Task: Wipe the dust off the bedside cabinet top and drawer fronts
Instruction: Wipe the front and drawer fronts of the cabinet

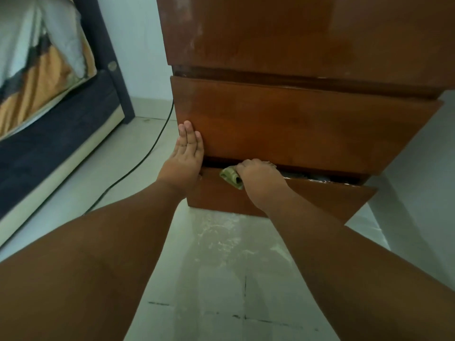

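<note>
While the left hand (188, 146) lies flat and open on the cabinet's (295, 45) upper drawer (307, 129), the right hand (258, 180) grips a cloth (229, 177); the cloth sits on the lower drawer's (320, 195) top edge. That drawer stands slightly pulled out.

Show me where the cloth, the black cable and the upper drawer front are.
cloth (229, 177): head view, bunched end beside the right hand.
black cable (157, 141): head view, middle stretch over the floor.
upper drawer front (307, 126): head view, centre of panel.
</note>
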